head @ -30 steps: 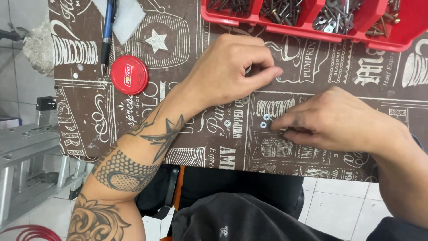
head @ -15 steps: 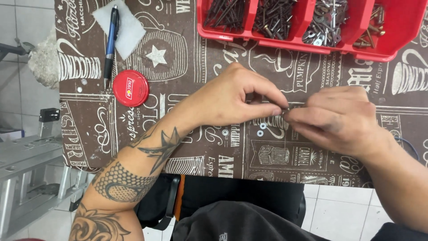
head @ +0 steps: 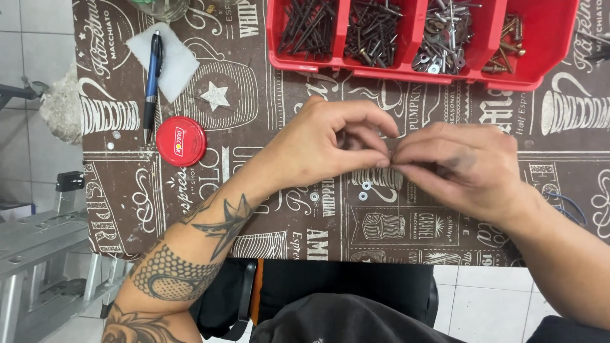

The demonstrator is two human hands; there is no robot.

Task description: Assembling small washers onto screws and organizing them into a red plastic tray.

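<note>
A: Where is the small part right now?

B: Pinched between the two hands, above the surface (head: 267,209). The left hand (head: 330,146) has thumb and forefinger closed on a thin dark fastener (head: 392,159), and the right hand (head: 460,165) meets it fingertip to fingertip, its grip clenched on the same piece. It is too small to tell whether it is a screw or a bolt.

A: What could go wrong?

B: I judge a slip most likely. The piece is tiny, hard metal, and the right fingers look smudged with grime. If it drops, it could roll off the near edge, which lies close below the hands.

A: Anything loose under them?

B: Three small round washers (head: 365,186), shiny with holes, lie flat just beneath the fingers. A wrist could sweep them away.

A: And the rest?

B: A red plastic tray (head: 546,60) with compartments of dark screws, nails and washers sits beyond the hands. The patterned brown cloth looks smooth. A round red lid (head: 181,141), a blue pen (head: 151,82) and a white cloth scrap (head: 175,60) lie well apart on the left.
</note>
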